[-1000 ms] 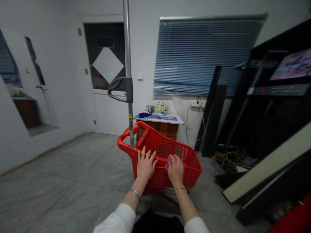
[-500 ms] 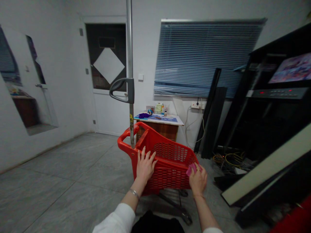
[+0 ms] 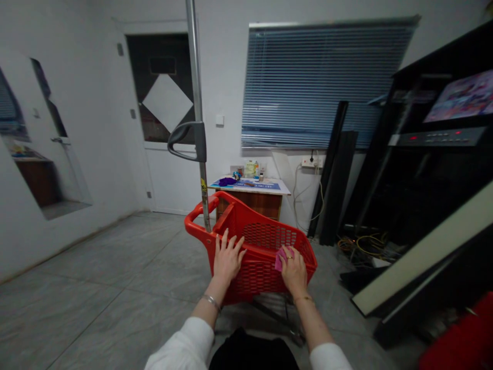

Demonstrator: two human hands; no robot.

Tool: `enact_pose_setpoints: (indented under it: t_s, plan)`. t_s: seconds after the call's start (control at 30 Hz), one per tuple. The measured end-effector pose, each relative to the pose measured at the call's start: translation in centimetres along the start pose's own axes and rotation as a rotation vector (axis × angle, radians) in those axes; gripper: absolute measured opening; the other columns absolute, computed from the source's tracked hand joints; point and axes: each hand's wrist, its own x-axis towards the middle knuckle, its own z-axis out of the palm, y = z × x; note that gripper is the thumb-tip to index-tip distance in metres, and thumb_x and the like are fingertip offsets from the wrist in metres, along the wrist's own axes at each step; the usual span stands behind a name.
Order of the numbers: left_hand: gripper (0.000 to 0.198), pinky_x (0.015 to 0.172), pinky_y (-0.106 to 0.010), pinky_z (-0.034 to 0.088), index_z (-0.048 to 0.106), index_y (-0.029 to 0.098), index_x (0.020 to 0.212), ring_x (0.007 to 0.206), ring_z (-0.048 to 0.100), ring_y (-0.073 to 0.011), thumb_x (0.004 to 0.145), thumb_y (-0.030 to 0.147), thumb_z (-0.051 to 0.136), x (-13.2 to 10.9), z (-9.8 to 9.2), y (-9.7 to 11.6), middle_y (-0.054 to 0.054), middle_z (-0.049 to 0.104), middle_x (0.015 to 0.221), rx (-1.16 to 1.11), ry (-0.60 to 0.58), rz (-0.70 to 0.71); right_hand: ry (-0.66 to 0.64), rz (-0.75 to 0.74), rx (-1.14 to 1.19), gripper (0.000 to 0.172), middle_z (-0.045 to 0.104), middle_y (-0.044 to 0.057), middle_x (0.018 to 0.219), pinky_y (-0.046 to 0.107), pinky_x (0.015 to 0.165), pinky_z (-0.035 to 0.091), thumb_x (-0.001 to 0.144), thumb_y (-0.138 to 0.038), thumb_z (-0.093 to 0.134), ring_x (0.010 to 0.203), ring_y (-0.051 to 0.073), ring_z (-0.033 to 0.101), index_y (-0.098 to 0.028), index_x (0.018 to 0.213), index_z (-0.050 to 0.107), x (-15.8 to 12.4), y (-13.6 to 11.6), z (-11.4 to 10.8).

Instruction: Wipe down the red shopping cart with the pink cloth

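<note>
A red plastic shopping cart [image 3: 254,280] with slotted sides stands in front of me, its handle end at the left. My left hand [image 3: 228,257] lies with spread fingers on the near rim, close to the handle end. Farther right along that rim, my right hand [image 3: 295,270] is closed on a pink cloth [image 3: 283,257] and presses it against the cart. Part of the cloth is hidden under the fingers. A metal pole [image 3: 195,77] with a grey loop handle [image 3: 188,141] rises beside the cart's handle.
Behind the cart is a small table [image 3: 285,188] with a purple cloth [image 3: 227,181] and bottles. Dark panels [image 3: 337,180] lean by the window blinds [image 3: 323,87]. Cables [image 3: 370,246] and a long pale board [image 3: 427,257] are at right. A white door [image 3: 169,180] stands behind left.
My right hand has slid the pink cloth leftward along the near rim, away from the cart's right end. My left hand rests at about the same spot on the cart.
</note>
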Motion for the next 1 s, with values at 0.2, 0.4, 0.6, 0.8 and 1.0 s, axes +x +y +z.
enact_pose_setpoints:
  t_s: [0.2,0.4,0.6,0.8,1.0]
  plan:
    - [0.042,0.118,-0.061,0.017,0.058,0.032,0.134,0.145,0.026,-0.0332,0.095,0.044,0.047,0.1,0.3,0.7,-0.006,0.062,0.133,-0.013,-0.003,-0.02,0.065,0.125,-0.123,0.038,0.056,0.017,0.124,0.04,0.093,0.043,0.097,-0.035,0.04,0.111,0.026,0.051,-0.016,0.121,0.063,0.2,0.5,-0.4]
    - [0.043,0.119,-0.06,0.017,0.056,0.032,0.135,0.145,0.026,-0.0327,0.095,0.044,0.046,-0.1,0.0,0.4,-0.006,0.061,0.135,0.009,-0.02,-0.01,-0.017,-0.036,0.042,0.039,0.055,0.014,0.128,0.041,0.098,0.042,0.098,-0.034,0.038,0.116,0.024,0.05,-0.02,0.129,0.058,1.4,-7.2,2.2]
    - [0.044,0.119,-0.059,0.018,0.053,0.034,0.138,0.145,0.026,-0.0313,0.096,0.044,0.044,-0.1,-0.1,-0.5,-0.004,0.06,0.137,0.008,-0.037,0.021,-0.028,-0.033,0.062,0.042,0.054,0.014,0.127,0.041,0.098,0.044,0.098,-0.039,0.039,0.115,0.024,0.051,-0.02,0.131,0.056,0.2,-3.2,1.2]
    - [0.045,0.119,-0.059,0.016,0.053,0.032,0.138,0.146,0.024,-0.0319,0.096,0.045,0.044,-0.1,0.2,0.1,-0.005,0.06,0.137,-0.013,-0.029,0.007,0.121,0.131,-0.014,0.049,0.055,0.018,0.121,0.044,0.096,0.045,0.097,-0.047,0.037,0.112,0.027,0.052,-0.014,0.126,0.059,-1.1,3.6,-0.8]
    - [0.045,0.119,-0.061,0.014,0.054,0.032,0.137,0.147,0.023,-0.0325,0.094,0.045,0.047,0.0,0.1,0.3,-0.007,0.06,0.136,-0.008,-0.027,-0.004,0.054,0.061,0.009,0.042,0.054,0.016,0.127,0.043,0.098,0.042,0.099,-0.039,0.037,0.117,0.025,0.049,-0.017,0.127,0.059,0.2,-3.3,1.2]
